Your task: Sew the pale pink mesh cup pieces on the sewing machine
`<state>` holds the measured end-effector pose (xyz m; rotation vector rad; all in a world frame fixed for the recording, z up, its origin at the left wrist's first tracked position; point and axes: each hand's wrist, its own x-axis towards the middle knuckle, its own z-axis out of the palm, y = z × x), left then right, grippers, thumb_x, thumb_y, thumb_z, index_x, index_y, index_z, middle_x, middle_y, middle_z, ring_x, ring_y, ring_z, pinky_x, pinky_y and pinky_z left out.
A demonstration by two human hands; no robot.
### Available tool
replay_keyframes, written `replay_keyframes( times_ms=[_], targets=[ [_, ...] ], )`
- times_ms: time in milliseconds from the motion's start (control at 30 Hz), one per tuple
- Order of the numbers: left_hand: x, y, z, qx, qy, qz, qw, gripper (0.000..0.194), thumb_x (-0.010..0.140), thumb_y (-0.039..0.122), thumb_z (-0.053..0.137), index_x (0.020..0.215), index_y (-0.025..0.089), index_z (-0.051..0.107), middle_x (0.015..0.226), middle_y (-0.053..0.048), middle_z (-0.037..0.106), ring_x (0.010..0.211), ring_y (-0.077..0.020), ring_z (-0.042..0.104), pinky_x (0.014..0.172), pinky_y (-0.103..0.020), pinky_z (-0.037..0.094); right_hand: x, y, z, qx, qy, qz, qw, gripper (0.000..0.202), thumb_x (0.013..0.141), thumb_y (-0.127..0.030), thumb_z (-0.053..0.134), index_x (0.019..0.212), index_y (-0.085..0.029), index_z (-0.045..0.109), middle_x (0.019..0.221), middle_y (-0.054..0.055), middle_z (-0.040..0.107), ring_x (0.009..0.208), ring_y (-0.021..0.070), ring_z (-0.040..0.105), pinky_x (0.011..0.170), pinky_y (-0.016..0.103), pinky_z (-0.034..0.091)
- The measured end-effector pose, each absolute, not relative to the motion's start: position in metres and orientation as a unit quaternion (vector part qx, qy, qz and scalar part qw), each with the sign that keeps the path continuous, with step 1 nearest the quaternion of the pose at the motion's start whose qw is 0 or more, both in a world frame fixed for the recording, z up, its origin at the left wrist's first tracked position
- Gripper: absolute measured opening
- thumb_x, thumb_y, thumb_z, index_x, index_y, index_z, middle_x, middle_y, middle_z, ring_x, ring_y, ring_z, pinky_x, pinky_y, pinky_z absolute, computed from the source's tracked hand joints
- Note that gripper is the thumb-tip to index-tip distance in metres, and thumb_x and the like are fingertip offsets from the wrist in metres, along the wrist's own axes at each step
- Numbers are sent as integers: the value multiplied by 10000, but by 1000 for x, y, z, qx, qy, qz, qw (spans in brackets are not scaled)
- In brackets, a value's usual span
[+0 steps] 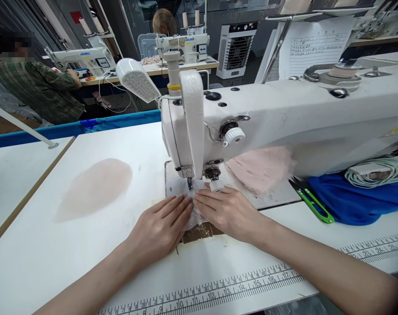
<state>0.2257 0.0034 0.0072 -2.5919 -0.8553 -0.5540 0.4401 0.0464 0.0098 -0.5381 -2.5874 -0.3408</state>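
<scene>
My left hand lies flat at the needle plate, fingers stretched out together toward the presser foot. From the other side, my right hand also rests flat, its fingertips close to the foot. Between them both hands touch a thin, sheer piece of fabric that runs under the foot; its full outline is hidden. Above stands the white sewing machine. A gathered heap of pale pink sheer fabric lies under the machine's arm. On the left of the tabletop, a single pale pink fabric piece is spread flat.
Green-handled thread snips lie beside a blue cloth with a coiled cable on it. A ruler strip runs along the front edge. Another person sits at a machine on the far left.
</scene>
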Motion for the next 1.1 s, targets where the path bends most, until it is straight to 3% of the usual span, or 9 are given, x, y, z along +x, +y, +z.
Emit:
replay_keyframes(
  times_ms=[333,533,900,1100],
  targets=[
    [225,7,9,-913,-318,-200,159,331,895,132,506,1206,69,602,1161,-130,676,1104,-253,631,930,-413,568,441,48,7,-203,-942,-144,227,264,919,-46,443,997,-94,690,1024,94,723,925,174,676,930,355,506],
    [227,2,11,-919,-287,-211,168,278,890,119,527,1140,76,640,1126,-116,693,1061,-237,655,923,-385,573,441,41,7,-185,-936,-172,243,212,912,-75,495,933,-95,704,986,94,730,969,182,666,906,332,526],
    [226,12,6,-909,-335,-202,144,340,924,160,472,1234,80,586,1170,-122,672,1117,-249,623,953,-428,551,439,52,7,-211,-940,-156,219,294,905,-16,406,983,-79,682,988,100,727,901,173,674,935,361,495],
    [228,6,6,-897,-353,-194,179,298,931,214,502,1143,58,641,1118,-128,696,1059,-245,655,925,-397,563,439,47,4,-236,-935,-137,226,293,887,-41,425,1035,-80,675,1045,105,714,928,189,666,934,373,490]
  ],
)
